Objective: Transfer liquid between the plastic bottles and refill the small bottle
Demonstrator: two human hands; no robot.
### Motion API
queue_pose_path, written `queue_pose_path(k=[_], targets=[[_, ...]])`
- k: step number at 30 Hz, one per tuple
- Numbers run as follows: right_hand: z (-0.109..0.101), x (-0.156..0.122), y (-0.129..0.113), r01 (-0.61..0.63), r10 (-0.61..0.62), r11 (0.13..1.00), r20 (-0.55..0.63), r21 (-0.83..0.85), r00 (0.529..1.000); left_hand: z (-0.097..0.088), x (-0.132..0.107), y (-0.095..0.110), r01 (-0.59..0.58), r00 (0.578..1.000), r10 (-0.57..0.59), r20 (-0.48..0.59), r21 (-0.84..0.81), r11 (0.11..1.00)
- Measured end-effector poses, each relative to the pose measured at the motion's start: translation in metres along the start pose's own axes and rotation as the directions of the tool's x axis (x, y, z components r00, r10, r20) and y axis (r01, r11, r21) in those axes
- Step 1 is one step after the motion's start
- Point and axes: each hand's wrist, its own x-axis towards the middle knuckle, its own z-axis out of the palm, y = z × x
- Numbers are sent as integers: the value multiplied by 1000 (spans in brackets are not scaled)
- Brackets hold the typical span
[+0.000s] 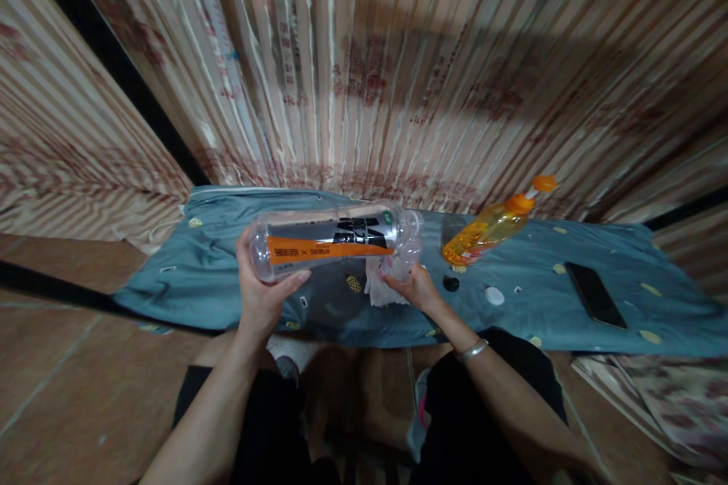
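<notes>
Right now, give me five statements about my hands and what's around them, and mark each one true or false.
1. The left hand grips the clear bottle near its base. True.
2. The clear bottle stands upright. False: it is held on its side.
3. The silver bracelet is on the left wrist. False: it is on the right.
4. The right hand is by a crumpled white piece. True.
5. The dark phone is left of the clear bottle. False: it is to the right.
</notes>
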Motion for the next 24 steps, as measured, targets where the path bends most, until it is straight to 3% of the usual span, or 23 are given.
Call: queue_pose_path(k=[6,24], targets=[[-1,0,1,30,-30,999,-3,-34,1000,2,0,4,86,996,-88,-29,-72,994],[0,0,2,-5,5,1000,-7,-1,1000,4,0,7,89,996,-91,-20,-75,993]])
